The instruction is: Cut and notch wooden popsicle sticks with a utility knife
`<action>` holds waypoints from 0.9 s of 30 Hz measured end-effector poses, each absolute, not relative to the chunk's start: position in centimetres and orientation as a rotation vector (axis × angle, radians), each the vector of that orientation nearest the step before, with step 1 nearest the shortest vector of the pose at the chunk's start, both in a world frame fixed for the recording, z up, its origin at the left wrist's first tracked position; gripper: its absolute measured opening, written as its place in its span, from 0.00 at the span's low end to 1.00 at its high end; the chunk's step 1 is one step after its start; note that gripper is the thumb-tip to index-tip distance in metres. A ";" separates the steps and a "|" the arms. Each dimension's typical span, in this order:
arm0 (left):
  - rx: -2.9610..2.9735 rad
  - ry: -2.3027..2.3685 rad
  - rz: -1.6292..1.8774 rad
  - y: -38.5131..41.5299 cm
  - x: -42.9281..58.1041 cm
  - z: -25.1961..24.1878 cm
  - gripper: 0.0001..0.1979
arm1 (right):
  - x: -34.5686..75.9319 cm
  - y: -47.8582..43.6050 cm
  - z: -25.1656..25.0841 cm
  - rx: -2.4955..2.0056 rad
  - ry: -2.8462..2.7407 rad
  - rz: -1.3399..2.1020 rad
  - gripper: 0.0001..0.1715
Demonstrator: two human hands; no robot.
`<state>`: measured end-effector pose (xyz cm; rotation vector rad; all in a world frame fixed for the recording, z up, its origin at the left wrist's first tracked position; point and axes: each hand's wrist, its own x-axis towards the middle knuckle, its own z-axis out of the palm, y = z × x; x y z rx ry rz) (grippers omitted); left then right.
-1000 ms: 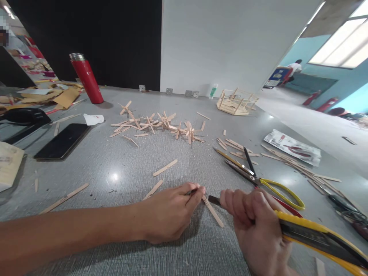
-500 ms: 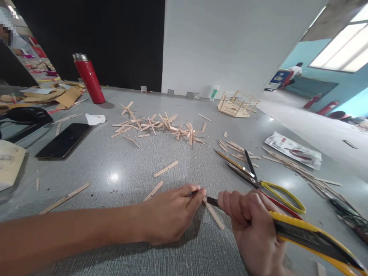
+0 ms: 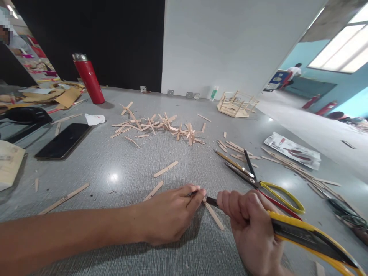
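Note:
My right hand (image 3: 253,224) is wrapped around a yellow and black utility knife (image 3: 306,234), its tip end pointing left toward my other hand. With thumb and finger pinched together, my left hand (image 3: 172,214) presses down at the near middle of the table. A wooden craft stick (image 3: 215,217) sticks out to the right from under those fingertips, and the knife's front end meets it there. The fingers hide most of the blade and the stick's far end. Two more craft sticks, one farther off (image 3: 166,169) and one partly behind my wrist (image 3: 153,190), lie nearby.
Yellow-handled scissors (image 3: 283,195) and several loose sticks lie to the right. Behind are star-shaped stick pieces (image 3: 166,122) and a wooden frame model (image 3: 237,107). A phone (image 3: 63,141) and red flask (image 3: 89,80) stand left. A person (image 3: 295,71) sits in the background.
Hardly anything differs. My right hand and the knife have shifted very slightly to the left; my left hand keeps its place.

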<state>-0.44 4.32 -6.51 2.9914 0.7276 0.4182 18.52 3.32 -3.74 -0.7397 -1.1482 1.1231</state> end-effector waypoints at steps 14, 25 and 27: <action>2.960 0.758 0.377 4.2 -0.5 -6.5 0.31 | 18.6 3.2 -3.9 -0.755 -1.134 1.155 0.28; 2.952 0.804 0.465 4.3 -0.3 -6.8 0.30 | 18.1 2.2 -3.9 -0.765 -1.157 1.130 0.27; 2.952 0.813 0.473 4.2 -0.3 -6.8 0.29 | 18.0 2.0 -4.0 -0.779 -1.171 1.120 0.27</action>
